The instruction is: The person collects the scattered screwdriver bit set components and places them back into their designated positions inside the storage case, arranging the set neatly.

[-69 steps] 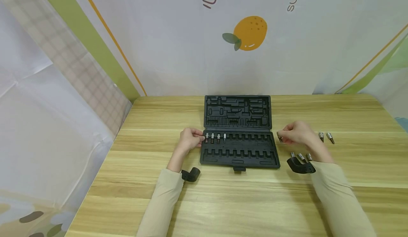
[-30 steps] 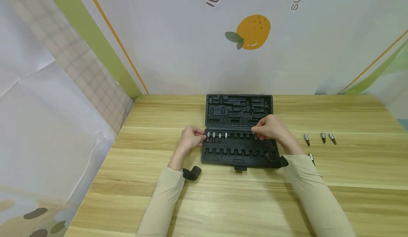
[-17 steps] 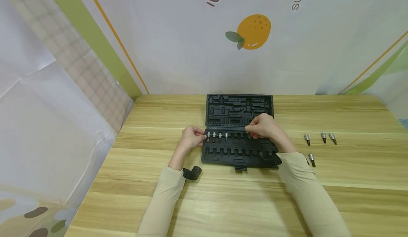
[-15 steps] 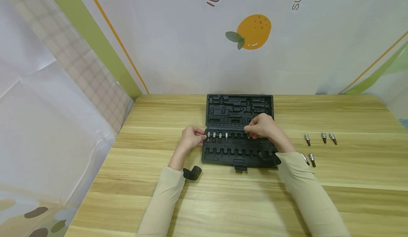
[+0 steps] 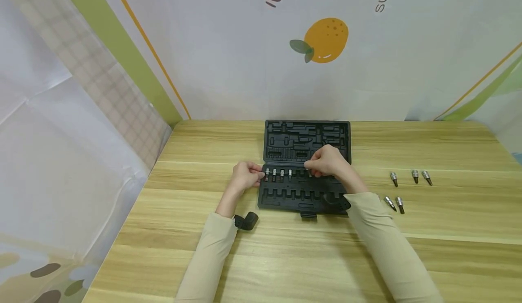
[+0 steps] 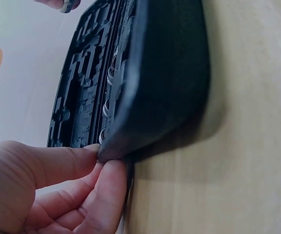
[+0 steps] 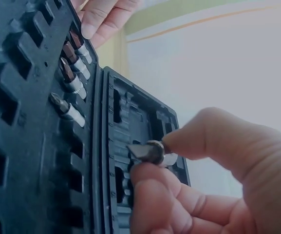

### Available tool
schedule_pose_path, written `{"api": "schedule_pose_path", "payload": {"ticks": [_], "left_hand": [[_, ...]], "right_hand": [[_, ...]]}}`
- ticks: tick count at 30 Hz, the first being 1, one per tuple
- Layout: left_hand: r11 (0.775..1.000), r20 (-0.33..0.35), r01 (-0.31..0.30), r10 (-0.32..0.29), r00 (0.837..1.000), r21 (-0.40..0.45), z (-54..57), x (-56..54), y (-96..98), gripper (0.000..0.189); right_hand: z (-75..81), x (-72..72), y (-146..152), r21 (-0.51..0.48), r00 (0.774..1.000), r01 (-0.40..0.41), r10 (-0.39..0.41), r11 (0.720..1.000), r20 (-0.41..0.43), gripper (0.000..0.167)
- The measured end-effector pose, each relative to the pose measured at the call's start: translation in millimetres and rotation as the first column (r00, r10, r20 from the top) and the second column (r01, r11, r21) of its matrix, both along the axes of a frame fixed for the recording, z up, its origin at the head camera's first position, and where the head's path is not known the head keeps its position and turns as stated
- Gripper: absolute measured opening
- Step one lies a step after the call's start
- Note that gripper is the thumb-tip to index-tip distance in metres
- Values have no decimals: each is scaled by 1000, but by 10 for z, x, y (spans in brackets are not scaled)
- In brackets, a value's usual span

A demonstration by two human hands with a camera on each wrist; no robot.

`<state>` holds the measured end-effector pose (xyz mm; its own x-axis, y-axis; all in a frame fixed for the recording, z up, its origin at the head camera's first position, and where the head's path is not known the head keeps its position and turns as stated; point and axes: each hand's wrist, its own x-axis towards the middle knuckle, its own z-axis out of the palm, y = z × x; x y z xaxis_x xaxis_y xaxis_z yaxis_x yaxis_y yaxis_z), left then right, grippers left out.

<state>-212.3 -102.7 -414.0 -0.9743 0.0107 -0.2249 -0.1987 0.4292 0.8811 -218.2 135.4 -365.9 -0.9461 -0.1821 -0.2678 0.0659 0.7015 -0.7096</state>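
So the black case point(image 5: 293, 186) is sitting open around the middle of the wooden tabletop point(image 5: 285, 262), with its lid point(image 5: 307, 136) folded back toward the far edge and its latch point(image 5: 308, 215) facing the near edge. The left hand point(image 5: 243, 175) is at the case's left edge, up near the hinge corner, with thumb and fingers pinching the rim. The right hand point(image 5: 327, 161) has a socket bit point(image 7: 147, 151) pinched between thumb and fingers, silver collar in the grip and darker tip poking out, held over the back row just right of the bits already in there. Can't really tell from the head view if it's touching the tray. Four seated bits point(image 5: 282, 174) fill the left end of that back row, side by side. Another five loose bits point(image 5: 393, 179) lie between the case and the tabletop's right edge: three toward the far edge, two a bit closer to the near edge. Past the far edge hangs a pale cloth point(image 5: 224, 67) with a printed orange fruit point(image 5: 326, 40).
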Motion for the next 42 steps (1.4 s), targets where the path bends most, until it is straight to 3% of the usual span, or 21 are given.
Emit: {"api": "schedule_pose_path", "payload": {"ticks": [30,42], "left_hand": [[1000,10,1,-1,1000,-5,4,-3,-2,14],[1000,17,-5,5,1000,-3,-11,-17,-12,15]], "right_hand": [[-242,-114,-237,49,998,33,-35,998,44,30],[-218,-106,-334,232,1000,15,-8,973,-28,35]]}}
